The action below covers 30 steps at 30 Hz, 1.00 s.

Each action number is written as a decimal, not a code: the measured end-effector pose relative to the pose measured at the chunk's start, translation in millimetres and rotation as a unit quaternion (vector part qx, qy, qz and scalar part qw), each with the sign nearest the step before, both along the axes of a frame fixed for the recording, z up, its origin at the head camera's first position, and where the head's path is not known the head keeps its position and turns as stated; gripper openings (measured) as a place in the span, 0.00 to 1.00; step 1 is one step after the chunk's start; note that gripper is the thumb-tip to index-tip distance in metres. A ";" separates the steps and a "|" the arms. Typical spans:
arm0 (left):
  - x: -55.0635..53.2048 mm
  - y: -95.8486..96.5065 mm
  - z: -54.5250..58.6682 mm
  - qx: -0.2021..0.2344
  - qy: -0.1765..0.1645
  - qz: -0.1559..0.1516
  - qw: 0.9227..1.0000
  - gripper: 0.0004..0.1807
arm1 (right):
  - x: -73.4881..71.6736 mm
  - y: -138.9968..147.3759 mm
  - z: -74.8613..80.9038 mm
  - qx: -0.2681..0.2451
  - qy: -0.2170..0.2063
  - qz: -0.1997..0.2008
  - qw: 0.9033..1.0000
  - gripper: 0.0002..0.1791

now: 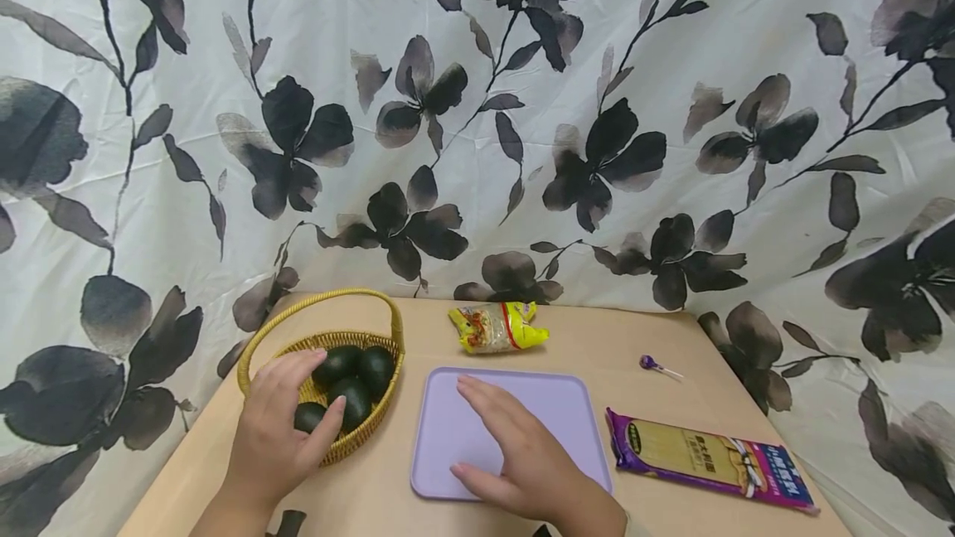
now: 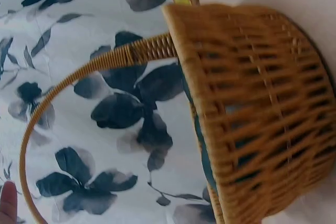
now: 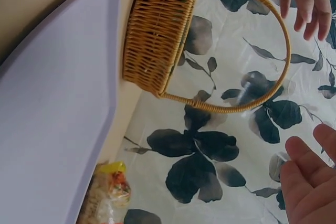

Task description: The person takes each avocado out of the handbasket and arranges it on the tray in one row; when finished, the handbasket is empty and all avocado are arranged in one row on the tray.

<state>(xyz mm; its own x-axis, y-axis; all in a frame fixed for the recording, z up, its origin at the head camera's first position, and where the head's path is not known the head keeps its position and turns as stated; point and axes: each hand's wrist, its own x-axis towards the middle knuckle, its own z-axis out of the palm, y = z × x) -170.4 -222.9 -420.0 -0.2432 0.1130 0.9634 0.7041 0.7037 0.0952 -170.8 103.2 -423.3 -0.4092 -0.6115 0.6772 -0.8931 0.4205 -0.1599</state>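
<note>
Left hand (image 1: 274, 429): empty, fingers apart from thumb, beside basket (image 1: 366, 436) holding 4 avocados (image 1: 349, 406), lower left of frame. Right hand (image 1: 522, 461) likewise, over tray (image 1: 440, 429), lower centre. Looks pre-grasp; next move likely needs a curled grip.

Upright golden-brown wicker basket (image 2: 257, 108), arched handle (image 2: 152, 49) raised, dark rounded fruits (image 1: 354, 403) (four showing, probably avocados) clustered inside, lilac rectangular tray (image 1: 559, 408) with rounded corners, lying flat just beside it.
</note>
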 end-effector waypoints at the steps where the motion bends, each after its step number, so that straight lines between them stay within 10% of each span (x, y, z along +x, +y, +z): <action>1: -0.2 -2.5 -1.1 0.003 0.000 0.010 1.000 0.31 | -0.5 -1.3 0.1 -0.001 -0.003 0.000 1.000 0.45; 13: -0.3 -21.0 -12.1 0.051 -0.014 0.090 0.995 0.35 | -6.1 -14.2 -2.0 -0.004 -0.073 -0.014 0.997 0.46; 30: -5.8 -51.6 -17.2 0.106 -0.081 0.112 0.985 0.39 | -17.9 -26.4 -1.9 -0.036 -0.146 0.009 0.989 0.45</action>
<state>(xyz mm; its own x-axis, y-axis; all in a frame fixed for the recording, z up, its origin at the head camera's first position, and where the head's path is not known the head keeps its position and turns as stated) -176.2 -274.5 -437.2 -0.3921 -0.1605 0.9058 0.4968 0.7918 0.3554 -188.7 76.8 -425.2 -0.5828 -0.5757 0.5735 -0.8119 0.3825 -0.4411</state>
